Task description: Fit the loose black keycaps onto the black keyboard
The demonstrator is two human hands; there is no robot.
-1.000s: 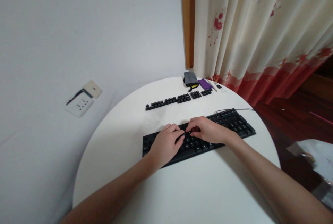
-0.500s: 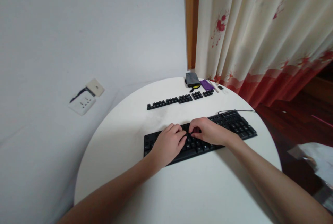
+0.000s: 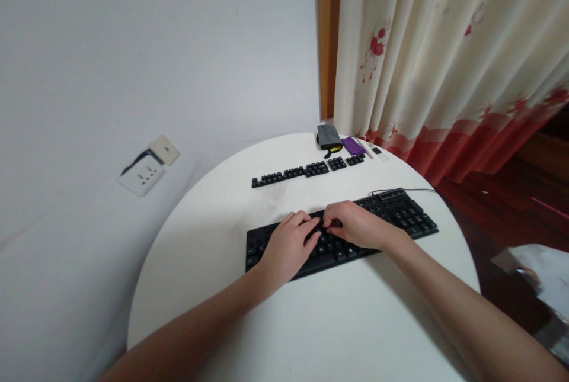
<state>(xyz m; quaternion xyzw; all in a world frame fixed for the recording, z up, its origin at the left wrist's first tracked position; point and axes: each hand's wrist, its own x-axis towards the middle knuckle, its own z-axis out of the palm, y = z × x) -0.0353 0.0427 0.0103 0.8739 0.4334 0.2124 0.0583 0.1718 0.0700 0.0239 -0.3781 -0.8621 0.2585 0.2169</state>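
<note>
A black keyboard (image 3: 400, 210) lies on a round white table (image 3: 311, 323). Both my hands rest on its middle, fingertips nearly touching. My left hand (image 3: 288, 246) has its fingers curled down onto the keys. My right hand (image 3: 355, 223) is bunched in a pinch over a key just right of the left fingertips; what the fingers grip is hidden. A row of loose black keycaps (image 3: 306, 170) lies on the table beyond the keyboard.
At the far table edge sit a grey pouch (image 3: 328, 136), a purple item (image 3: 354, 145) and small white and black bits (image 3: 376, 150). A flowered curtain (image 3: 444, 62) hangs at the right. A wall socket (image 3: 142, 176) is at the left. The keyboard cable (image 3: 418, 190) runs off right.
Both hands stay on the keyboard's middle; the fingers shift only slightly. The view has drifted a little.
</note>
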